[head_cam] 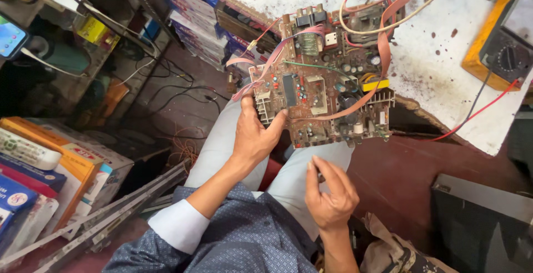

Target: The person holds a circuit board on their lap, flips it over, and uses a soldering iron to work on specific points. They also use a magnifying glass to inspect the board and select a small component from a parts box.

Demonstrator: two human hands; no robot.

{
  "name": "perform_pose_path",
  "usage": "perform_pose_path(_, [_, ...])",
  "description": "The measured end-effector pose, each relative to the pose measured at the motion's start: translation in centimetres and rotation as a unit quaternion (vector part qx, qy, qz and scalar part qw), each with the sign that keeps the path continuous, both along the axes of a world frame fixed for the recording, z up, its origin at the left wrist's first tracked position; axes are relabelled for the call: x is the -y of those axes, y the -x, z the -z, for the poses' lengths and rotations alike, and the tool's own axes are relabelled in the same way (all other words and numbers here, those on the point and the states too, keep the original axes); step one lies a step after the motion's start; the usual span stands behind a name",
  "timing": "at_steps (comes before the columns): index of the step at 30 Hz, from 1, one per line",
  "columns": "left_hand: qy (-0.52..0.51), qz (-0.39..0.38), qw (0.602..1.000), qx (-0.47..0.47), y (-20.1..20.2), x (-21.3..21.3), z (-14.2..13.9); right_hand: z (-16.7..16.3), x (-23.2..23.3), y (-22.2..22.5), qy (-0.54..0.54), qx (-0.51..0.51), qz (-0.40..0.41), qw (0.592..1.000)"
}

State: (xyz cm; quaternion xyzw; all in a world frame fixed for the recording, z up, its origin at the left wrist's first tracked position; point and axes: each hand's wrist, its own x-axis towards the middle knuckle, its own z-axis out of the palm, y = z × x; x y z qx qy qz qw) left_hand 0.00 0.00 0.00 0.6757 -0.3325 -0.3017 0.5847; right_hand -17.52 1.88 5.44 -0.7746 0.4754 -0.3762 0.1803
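A brown circuit board [325, 78], crowded with components, a flat pink ribbon cable and loose wires, rests partly on the edge of a white worktable [438, 78] and over my lap. My left hand [256, 135] grips the board's near left corner, thumb on top by a small metal heat sink. Below the board's near edge hovers my right hand [331, 195], above my knee; its fingers are loosely curled and pinched together, and I cannot make out anything in them.
A yellow multimeter [499, 37] with red and black leads lies on the table at the right. Stacked boxes [55, 167] and metal strips [111, 217] sit at the left. Cables trail across the dark floor [177, 92]. A dark grey case [483, 217] stands at lower right.
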Motion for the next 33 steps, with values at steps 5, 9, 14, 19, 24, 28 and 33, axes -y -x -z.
perform_pose_path(5, [0.031, 0.038, 0.994, -0.095, -0.1, -0.5, -0.5, -1.9, 3.3, -2.6, -0.02, -0.057, -0.004, 0.998])
perform_pose_path(9, [0.105, 0.104, 0.965, -0.219, -1.1, -0.8, 0.5, -2.5, 4.7, -4.8, -0.131, -0.145, 0.008, 0.981])
perform_pose_path(14, [0.076, 0.13, 0.959, -0.24, -1.8, -1.0, 2.1, -2.6, 4.9, -5.7, -0.169, -0.238, 0.01, 0.956])
perform_pose_path(19, [0.077, 0.132, 0.955, -0.253, -1.7, -0.7, 2.7, -2.3, 5.2, -6.5, -0.183, -0.28, 0.017, 0.942])
perform_pose_path(24, [0.079, 0.136, 0.948, -0.278, -2.7, -1.2, 1.0, -3.6, 5.2, -7.9, -0.212, -0.31, 0.038, 0.926])
perform_pose_path(28, [0.085, 0.144, 0.934, -0.317, -3.0, -1.9, 0.4, -3.7, 4.7, -8.2, -0.212, -0.32, 0.049, 0.922])
perform_pose_path(33, [0.101, 0.141, 0.925, -0.339, -3.1, -1.7, 1.0, -3.0, 5.2, -8.2, -0.211, -0.324, 0.049, 0.921])
